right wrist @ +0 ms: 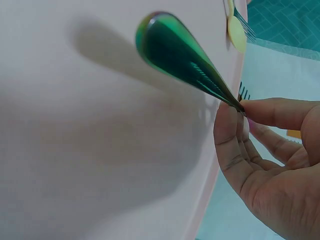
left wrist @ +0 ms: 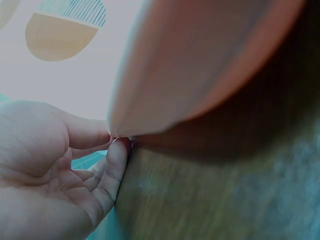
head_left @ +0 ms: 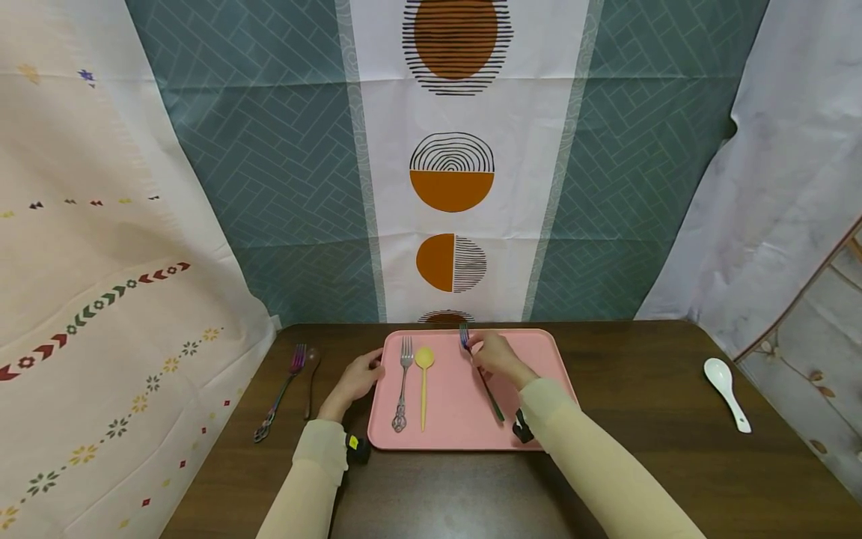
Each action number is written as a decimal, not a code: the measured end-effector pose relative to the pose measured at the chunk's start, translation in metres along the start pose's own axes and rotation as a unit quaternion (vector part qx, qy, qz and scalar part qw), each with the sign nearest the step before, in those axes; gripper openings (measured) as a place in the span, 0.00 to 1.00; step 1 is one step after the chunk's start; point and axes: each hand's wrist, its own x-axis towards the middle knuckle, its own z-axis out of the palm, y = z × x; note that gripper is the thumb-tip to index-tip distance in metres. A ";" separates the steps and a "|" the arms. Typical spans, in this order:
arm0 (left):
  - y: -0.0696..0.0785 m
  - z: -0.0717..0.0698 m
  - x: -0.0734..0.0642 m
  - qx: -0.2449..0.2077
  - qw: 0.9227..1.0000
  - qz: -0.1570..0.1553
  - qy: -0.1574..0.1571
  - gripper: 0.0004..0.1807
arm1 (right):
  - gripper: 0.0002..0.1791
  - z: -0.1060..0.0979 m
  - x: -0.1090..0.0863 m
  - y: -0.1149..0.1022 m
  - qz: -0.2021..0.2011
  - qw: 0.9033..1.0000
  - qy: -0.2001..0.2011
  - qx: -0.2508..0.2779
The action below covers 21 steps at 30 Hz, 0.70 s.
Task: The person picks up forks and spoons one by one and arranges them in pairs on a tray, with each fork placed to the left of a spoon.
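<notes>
My right hand [head_left: 497, 356] pinches the middle of a shiny fork [head_left: 490, 395] between thumb and fingers. The fork slants over the right part of the pink tray [head_left: 453, 424], tines toward the back. In the right wrist view, its green handle end [right wrist: 175, 52] stands off the tray surface and casts a shadow. At the tray's left edge, my left hand [head_left: 357, 380] holds the rim between thumb and finger, as the left wrist view also shows. On the tray's left half lie a silver fork [head_left: 402, 385] and, beside it, a yellow spoon [head_left: 424, 374].
Left of the tray on the brown table [head_left: 640, 419] lie a purple-and-green fork [head_left: 286, 391] and a small dark spoon [head_left: 311, 382]. A white spoon [head_left: 727, 392] lies far right. A patterned cloth [head_left: 451, 112] hangs behind the table.
</notes>
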 end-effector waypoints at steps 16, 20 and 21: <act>0.000 0.000 -0.002 -0.002 1.000 0.015 0.002 0.28 | 0.23 0.018 0.016 0.004 -0.029 0.993 -0.002 -0.114; 0.000 0.000 -0.001 0.003 1.000 0.012 0.004 0.28 | 0.25 0.023 0.015 0.002 -0.036 0.990 0.006 -0.134; 0.000 0.000 -0.001 0.003 1.000 0.010 0.004 0.29 | 0.25 0.025 0.015 0.001 -0.032 0.991 0.005 -0.130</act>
